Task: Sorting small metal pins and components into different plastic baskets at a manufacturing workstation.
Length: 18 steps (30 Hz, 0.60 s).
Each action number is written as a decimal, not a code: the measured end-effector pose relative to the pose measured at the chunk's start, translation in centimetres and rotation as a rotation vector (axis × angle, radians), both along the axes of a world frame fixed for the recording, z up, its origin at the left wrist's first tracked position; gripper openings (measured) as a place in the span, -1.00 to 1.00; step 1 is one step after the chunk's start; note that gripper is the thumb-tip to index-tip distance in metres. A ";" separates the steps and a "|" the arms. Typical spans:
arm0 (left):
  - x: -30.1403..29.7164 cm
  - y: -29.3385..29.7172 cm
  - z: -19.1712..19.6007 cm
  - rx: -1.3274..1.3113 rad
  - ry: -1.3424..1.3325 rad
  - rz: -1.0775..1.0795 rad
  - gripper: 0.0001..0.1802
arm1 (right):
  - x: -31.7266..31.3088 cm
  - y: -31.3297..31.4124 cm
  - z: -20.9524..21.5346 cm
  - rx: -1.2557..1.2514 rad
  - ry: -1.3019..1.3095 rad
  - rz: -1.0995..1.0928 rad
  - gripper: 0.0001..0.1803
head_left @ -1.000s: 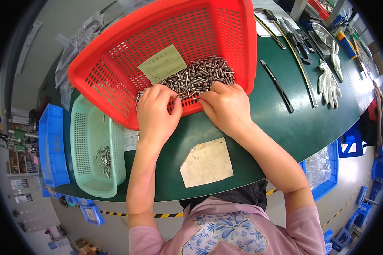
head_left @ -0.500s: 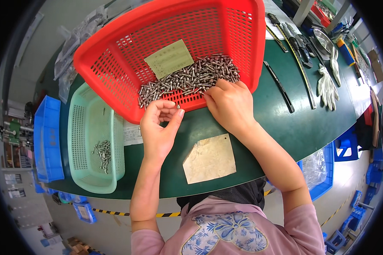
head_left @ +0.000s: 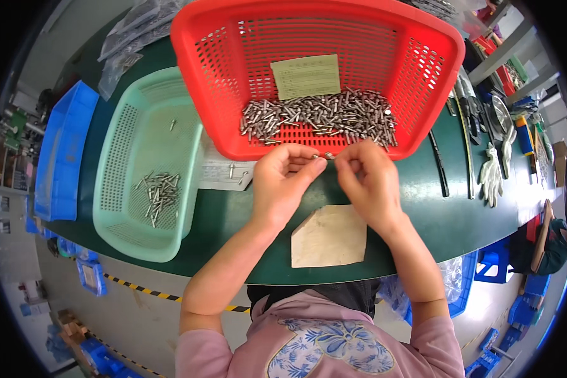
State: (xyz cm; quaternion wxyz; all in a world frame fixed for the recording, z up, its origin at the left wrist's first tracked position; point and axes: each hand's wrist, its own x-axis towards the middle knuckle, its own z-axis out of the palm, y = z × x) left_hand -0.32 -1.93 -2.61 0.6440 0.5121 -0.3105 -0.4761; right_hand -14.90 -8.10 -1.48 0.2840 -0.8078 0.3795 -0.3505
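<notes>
My left hand (head_left: pixel 285 184) is closed in a pinch, with a small metal pin (head_left: pixel 316 156) at the thumb and fingertips. Close beside it, my right hand (head_left: pixel 373 183) pinches another metal pin (head_left: pixel 329 155). Both hands are just in front of the near rim of a red plastic basket (head_left: pixel 227 135). Across the basket's bottom lies a heap of metal pins (head_left: pixel 321 114), with a pale green paper slip (head_left: pixel 306 77) behind it. To the left, a light green basket (head_left: pixel 123 236) holds a small pile of similar pins (head_left: pixel 159 194) and one apart from them.
A tan sheet (head_left: pixel 329 238) lies on the green table (head_left: pixel 233 236) below my hands. A printed paper (head_left: pixel 223 175) sits between the baskets. A blue bin (head_left: pixel 63 154) stands far left. At right are a black-handled tool (head_left: pixel 440 165), gloves (head_left: pixel 491 173) and a seated person (head_left: pixel 548 236).
My right hand has come out of the heap to beside my left hand, now with a pin in its fingers. The view has shifted, so the baskets sit differently in it.
</notes>
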 end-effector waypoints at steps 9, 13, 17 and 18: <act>0.0 0.3 0.4 0.031 -0.007 -0.080 -0.85 | 0.1 1.0 -0.2 0.065 -0.050 0.059 -0.86; 0.7 0.6 0.5 0.108 0.003 -0.131 -0.88 | -0.1 0.8 -0.1 -0.254 -0.070 0.146 -0.81; 0.9 0.9 -0.1 0.091 0.410 -0.266 -0.88 | -0.2 0.1 -0.5 -0.688 -0.071 0.092 -0.78; 0.6 1.0 0.2 0.115 0.479 -0.282 -0.88 | -0.3 0.0 -0.6 -0.684 -0.071 0.084 -0.78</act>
